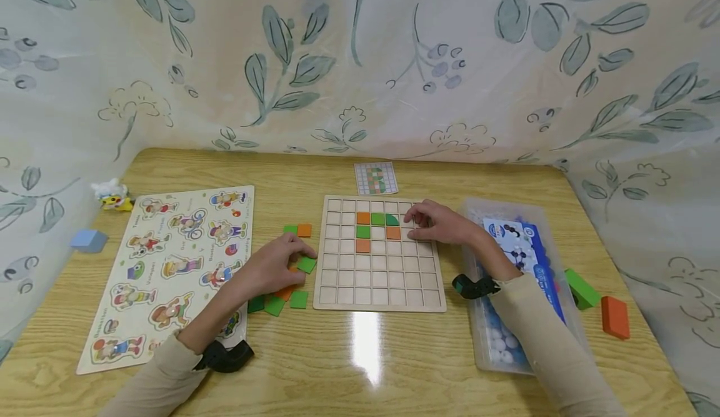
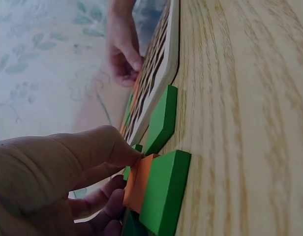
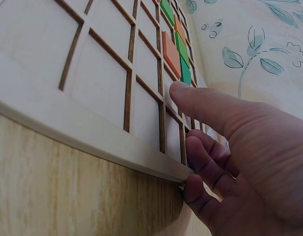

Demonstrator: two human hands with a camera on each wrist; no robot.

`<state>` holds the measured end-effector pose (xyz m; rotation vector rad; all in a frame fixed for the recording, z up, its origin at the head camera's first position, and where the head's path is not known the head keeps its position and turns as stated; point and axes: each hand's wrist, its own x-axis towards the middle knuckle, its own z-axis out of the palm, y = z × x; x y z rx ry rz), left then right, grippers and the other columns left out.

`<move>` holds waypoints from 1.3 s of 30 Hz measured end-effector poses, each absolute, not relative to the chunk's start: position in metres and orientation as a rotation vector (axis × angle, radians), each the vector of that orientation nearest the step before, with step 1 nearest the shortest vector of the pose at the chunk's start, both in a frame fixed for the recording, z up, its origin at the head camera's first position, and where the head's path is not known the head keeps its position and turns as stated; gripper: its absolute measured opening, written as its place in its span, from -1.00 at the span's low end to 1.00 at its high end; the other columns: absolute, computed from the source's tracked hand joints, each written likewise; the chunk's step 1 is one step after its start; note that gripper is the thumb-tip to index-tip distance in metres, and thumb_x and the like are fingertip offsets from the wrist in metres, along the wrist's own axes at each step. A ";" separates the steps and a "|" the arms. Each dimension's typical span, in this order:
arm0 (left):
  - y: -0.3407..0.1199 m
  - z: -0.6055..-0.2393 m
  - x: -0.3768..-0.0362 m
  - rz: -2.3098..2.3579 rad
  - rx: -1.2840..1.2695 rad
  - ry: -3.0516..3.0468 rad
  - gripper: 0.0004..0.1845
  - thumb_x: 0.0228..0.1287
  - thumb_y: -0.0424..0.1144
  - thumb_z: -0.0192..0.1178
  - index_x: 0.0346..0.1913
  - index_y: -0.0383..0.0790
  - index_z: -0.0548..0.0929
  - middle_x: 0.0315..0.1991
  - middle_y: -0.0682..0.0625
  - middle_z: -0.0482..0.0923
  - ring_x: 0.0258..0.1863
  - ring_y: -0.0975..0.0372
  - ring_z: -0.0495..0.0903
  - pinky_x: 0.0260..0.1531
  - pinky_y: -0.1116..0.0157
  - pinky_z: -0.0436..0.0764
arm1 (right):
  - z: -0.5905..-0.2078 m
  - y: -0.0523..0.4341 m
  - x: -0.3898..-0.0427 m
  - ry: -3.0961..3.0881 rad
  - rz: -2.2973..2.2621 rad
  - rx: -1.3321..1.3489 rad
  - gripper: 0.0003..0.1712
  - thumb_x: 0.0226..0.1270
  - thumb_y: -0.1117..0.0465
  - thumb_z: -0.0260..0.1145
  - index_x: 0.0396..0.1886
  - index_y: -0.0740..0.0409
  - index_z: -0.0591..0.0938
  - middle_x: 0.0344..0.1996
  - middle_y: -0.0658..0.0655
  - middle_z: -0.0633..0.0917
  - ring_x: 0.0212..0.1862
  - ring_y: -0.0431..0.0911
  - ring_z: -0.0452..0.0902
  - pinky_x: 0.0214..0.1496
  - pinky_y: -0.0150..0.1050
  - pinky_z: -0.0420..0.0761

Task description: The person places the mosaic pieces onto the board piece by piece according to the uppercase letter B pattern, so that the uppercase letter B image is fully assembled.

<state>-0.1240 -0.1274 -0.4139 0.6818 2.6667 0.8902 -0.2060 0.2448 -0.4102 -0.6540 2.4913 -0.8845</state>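
Observation:
A pale wooden grid board (image 1: 379, 279) lies mid-table with orange and green tiles (image 1: 377, 219) set in its upper rows. My right hand (image 1: 435, 222) rests on the board's upper right part, close to a green tile (image 1: 392, 219). In the right wrist view one finger (image 3: 205, 103) stretches flat onto the board (image 3: 92, 73), while the others curl loosely by its edge. My left hand (image 1: 278, 266) is left of the board among loose tiles. Its thumb and fingers (image 2: 107, 152) pinch an orange tile (image 2: 136, 184) between green tiles (image 2: 164, 194).
A figure puzzle board (image 1: 174, 267) lies on the left, with a blue block (image 1: 89, 240) and a small toy (image 1: 112, 193) beyond it. A pattern card (image 1: 375, 178) sits behind the grid. A clear plastic box (image 1: 517, 279), a green block (image 1: 581, 288) and an orange block (image 1: 614, 317) are on the right.

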 end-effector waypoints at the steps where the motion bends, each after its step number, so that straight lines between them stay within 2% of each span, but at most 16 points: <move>1: -0.127 -0.414 -0.124 0.887 0.679 2.670 -0.63 0.02 -0.37 0.27 -0.03 -0.10 0.69 -0.27 0.00 0.44 -0.37 0.26 0.31 -0.38 0.35 0.31 | -0.410 0.244 -0.206 2.493 -0.882 -0.650 -0.70 0.31 0.16 0.35 0.00 0.14 0.59 -0.20 0.14 0.47 -0.15 -0.06 0.33 -0.08 -0.20 0.42; 10: -0.129 -0.414 -0.126 0.914 0.682 2.675 -0.68 0.08 -0.34 0.31 -0.04 -0.10 0.70 -0.30 0.01 0.44 -0.40 0.27 0.31 -0.39 0.37 0.33 | -0.409 0.244 -0.208 2.493 -0.886 -0.658 -0.69 0.31 0.16 0.35 0.00 0.14 0.59 -0.20 0.15 0.47 -0.15 -0.05 0.33 -0.08 -0.18 0.41; 17: -0.128 -0.409 -0.129 0.954 0.632 2.728 -0.72 0.14 -0.23 0.35 -0.05 -0.11 0.71 -0.27 0.01 0.54 -0.32 0.25 0.43 -0.30 0.32 0.45 | -0.409 0.244 -0.209 2.484 -0.897 -0.702 -0.68 0.34 0.15 0.32 0.01 0.18 0.58 -0.18 0.19 0.49 -0.15 -0.04 0.34 -0.08 -0.18 0.41; 21: -0.111 -0.401 -0.135 0.983 0.710 2.741 -0.71 0.15 -0.19 0.36 -0.04 -0.10 0.69 -0.19 -0.01 0.57 -0.22 0.21 0.54 -0.20 0.25 0.55 | -0.404 0.245 -0.208 2.497 -0.873 -0.691 -0.70 0.33 0.17 0.33 0.00 0.17 0.58 -0.20 0.17 0.48 -0.16 -0.04 0.33 -0.08 -0.17 0.41; 24: -0.087 -0.393 -0.142 0.932 0.816 2.726 -0.71 0.14 -0.18 0.36 -0.05 -0.09 0.68 -0.16 -0.01 0.57 -0.18 0.19 0.55 -0.17 0.24 0.56 | -0.401 0.246 -0.207 2.498 -0.863 -0.688 -0.70 0.33 0.18 0.33 0.00 0.18 0.58 -0.19 0.17 0.48 -0.16 -0.04 0.33 -0.08 -0.17 0.40; 32: -0.021 -0.396 -0.167 0.726 1.008 2.651 -0.73 0.14 -0.17 0.33 -0.06 -0.02 0.70 -0.30 0.04 0.51 -0.35 0.26 0.41 -0.42 0.37 0.38 | -0.404 0.249 -0.206 2.505 -0.882 -0.688 -0.70 0.32 0.19 0.34 0.00 0.18 0.59 -0.19 0.18 0.49 -0.15 -0.04 0.35 -0.07 -0.17 0.41; 39: -0.007 -0.404 -0.171 0.715 0.981 2.622 -0.74 0.17 -0.17 0.34 -0.06 -0.04 0.74 -0.32 0.09 0.50 -0.38 0.29 0.38 -0.48 0.41 0.33 | -0.409 0.247 -0.206 2.498 -0.872 -0.701 -0.69 0.32 0.15 0.34 0.01 0.15 0.59 -0.18 0.17 0.50 -0.15 -0.06 0.36 -0.07 -0.18 0.43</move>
